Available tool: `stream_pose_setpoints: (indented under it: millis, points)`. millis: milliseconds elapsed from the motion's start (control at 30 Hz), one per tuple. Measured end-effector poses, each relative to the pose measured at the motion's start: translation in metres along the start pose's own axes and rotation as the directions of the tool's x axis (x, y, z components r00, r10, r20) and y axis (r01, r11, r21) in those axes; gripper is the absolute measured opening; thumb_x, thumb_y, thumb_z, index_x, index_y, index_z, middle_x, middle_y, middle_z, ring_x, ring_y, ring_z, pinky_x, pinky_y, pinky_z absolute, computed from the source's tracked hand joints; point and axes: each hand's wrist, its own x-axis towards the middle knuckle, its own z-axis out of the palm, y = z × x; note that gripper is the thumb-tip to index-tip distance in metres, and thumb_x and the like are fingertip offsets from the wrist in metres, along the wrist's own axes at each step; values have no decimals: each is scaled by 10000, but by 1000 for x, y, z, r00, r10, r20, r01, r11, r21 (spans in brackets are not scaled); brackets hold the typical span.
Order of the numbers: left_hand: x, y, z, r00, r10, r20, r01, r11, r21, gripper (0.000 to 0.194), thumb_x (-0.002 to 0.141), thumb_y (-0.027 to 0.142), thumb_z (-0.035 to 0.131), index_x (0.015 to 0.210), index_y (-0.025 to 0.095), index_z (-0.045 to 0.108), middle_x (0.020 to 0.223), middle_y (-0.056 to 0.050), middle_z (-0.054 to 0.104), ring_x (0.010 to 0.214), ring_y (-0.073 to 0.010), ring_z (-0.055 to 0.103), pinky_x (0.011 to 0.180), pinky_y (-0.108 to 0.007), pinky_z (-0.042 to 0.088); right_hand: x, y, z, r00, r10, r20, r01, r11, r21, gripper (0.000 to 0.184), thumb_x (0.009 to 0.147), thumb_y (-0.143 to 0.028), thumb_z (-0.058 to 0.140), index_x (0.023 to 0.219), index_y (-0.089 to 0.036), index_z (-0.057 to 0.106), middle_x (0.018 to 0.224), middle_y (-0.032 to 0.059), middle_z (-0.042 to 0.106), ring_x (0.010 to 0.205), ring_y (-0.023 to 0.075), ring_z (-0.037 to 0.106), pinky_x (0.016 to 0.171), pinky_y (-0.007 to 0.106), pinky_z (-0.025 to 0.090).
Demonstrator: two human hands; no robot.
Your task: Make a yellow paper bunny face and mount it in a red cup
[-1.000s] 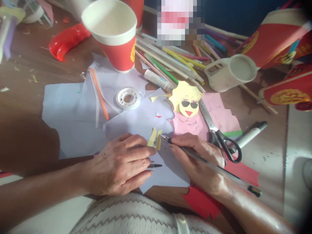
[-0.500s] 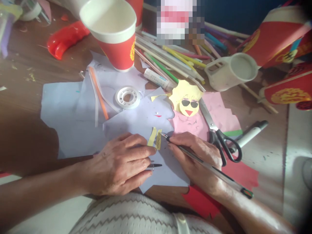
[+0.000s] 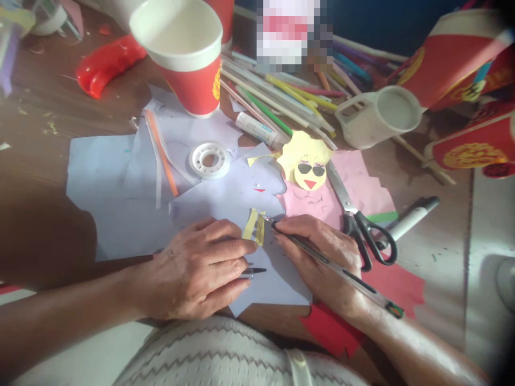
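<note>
My right hand point(image 3: 322, 252) grips a clear-barrelled gel pen point(image 3: 338, 269), its tip at the top of a narrow yellow paper strip point(image 3: 260, 229) with dark lines drawn on it. A second yellow paper strip point(image 3: 250, 224) lies just left of it. My left hand point(image 3: 205, 268) rests palm down on the pale blue paper point(image 3: 277, 284), its index fingertip at the lower end of the strips. Between its lower fingers sticks out a pen cap point(image 3: 254, 271) with a dark tip. A yellow paper face point(image 3: 309, 172) with dark glasses lies beyond my right hand.
Black-handled scissors point(image 3: 354, 212) and a marker point(image 3: 414, 222) lie right of my right hand. Farther off are a tape ring point(image 3: 209, 160), a glue stick point(image 3: 257, 128), a red paper cup point(image 3: 193, 80), a white mug point(image 3: 380, 118), straws point(image 3: 277, 96) and a red object point(image 3: 107, 64).
The pen has tilted a little in my right hand, its rear end shifting up and left and its tip slightly toward the strip's top. My left hand stays in place.
</note>
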Motion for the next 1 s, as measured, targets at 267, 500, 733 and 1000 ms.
stream_pose_setpoints:
  millis: [267, 500, 733, 1000]
  points:
    - [0, 1, 1, 1000, 3, -7, -3, 1000, -1, 38, 805, 155, 616, 792, 141, 649, 1092, -54, 685, 935, -224, 546, 748, -365, 450, 1, -6, -3, 996, 44, -81, -44, 999, 8, 104, 809, -130, 650, 871, -206, 614, 730, -18, 690, 653, 127, 660, 600, 228, 527]
    - [0, 1, 1, 1000, -3, -6, 3, 1000, 7, 61, 821, 163, 599, 798, 147, 653, 1085, -46, 691, 943, -220, 541, 768, -368, 450, -1, -5, -2, 998, 27, -55, -27, 1000, 0, 98, 816, -136, 638, 874, -209, 608, 719, -16, 682, 655, 133, 662, 588, 233, 521]
    - [-1, 1, 1, 1000, -7, 2, 7, 1000, -1, 32, 805, 155, 619, 802, 144, 648, 1085, -47, 686, 941, -225, 548, 762, -365, 450, 2, -4, -3, 1000, 14, 7, -14, 1000, -11, 74, 839, -135, 619, 879, -194, 604, 751, -14, 688, 684, 108, 657, 636, 194, 524]
    - [0, 2, 1, 1000, -19, 0, 19, 1000, -9, 38, 810, 143, 608, 794, 148, 642, 1093, -47, 683, 952, -223, 551, 772, -364, 453, 2, -5, -4, 1000, 2, -5, -2, 999, -36, 93, 839, -104, 621, 891, -178, 599, 785, -7, 692, 744, 88, 657, 712, 149, 506]
